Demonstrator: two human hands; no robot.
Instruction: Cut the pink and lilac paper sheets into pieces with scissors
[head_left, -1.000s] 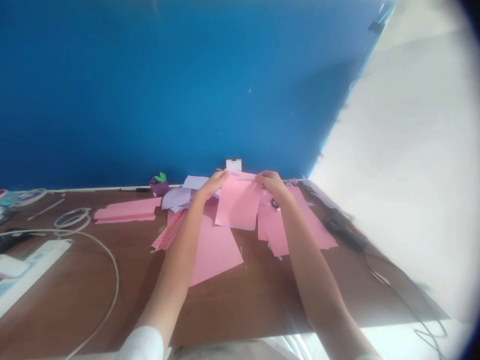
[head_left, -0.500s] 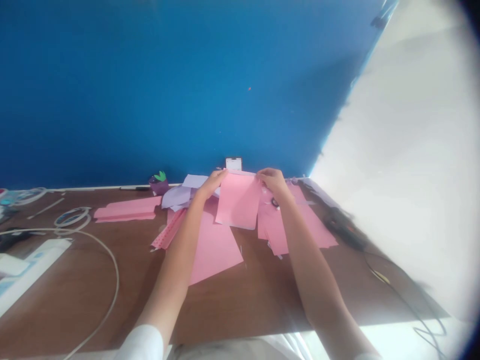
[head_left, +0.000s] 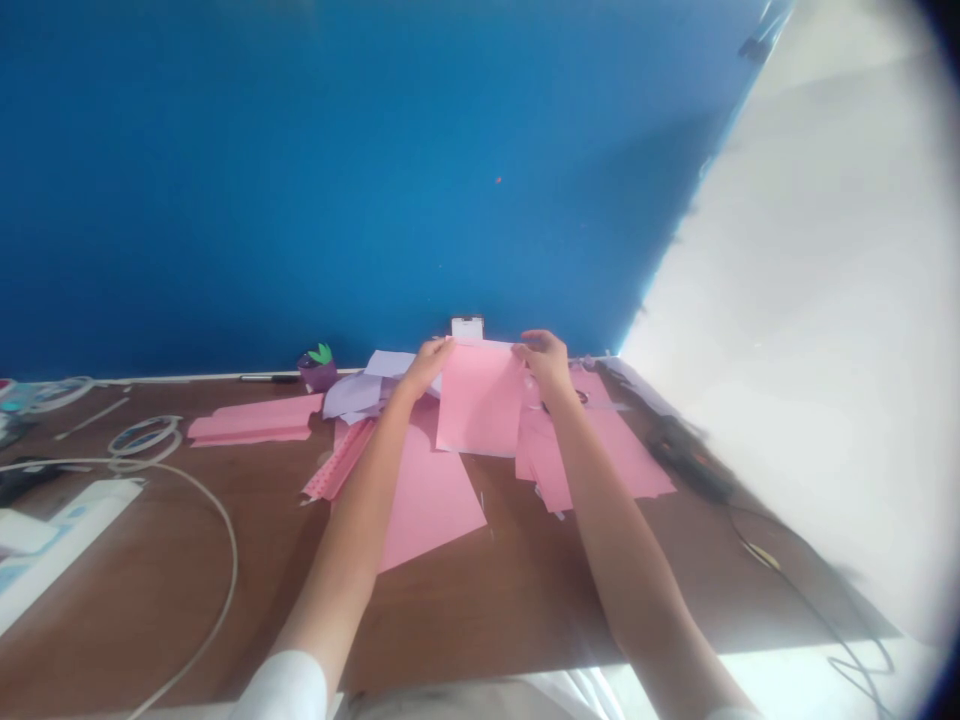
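Note:
A pink sheet of paper (head_left: 480,400) is held up between my two hands, its lower edge hanging over the table. My left hand (head_left: 427,366) pinches its upper left corner. At the upper right corner, my right hand (head_left: 545,360) grips the sheet between thumb and fingers, the index finger raised a little. Beneath and left of it lies a larger pink sheet (head_left: 431,505). More pink sheets (head_left: 619,450) spread out on the right, with scissors (head_left: 581,397) partly hidden behind my right wrist. Crumpled lilac paper (head_left: 352,393) sits beside my left hand.
A phone (head_left: 468,327) leans against the blue wall. On the left are folded pink paper (head_left: 255,418), a small purple pot (head_left: 319,370), tape rolls (head_left: 146,436), a white power strip (head_left: 71,540) and a looping cable (head_left: 234,560). A dark tool with a cord (head_left: 686,455) lies at right.
The pink sheet has shifted slightly right and up, and its face is turned flatter toward me. My right index finger has lifted away from the paper's edge.

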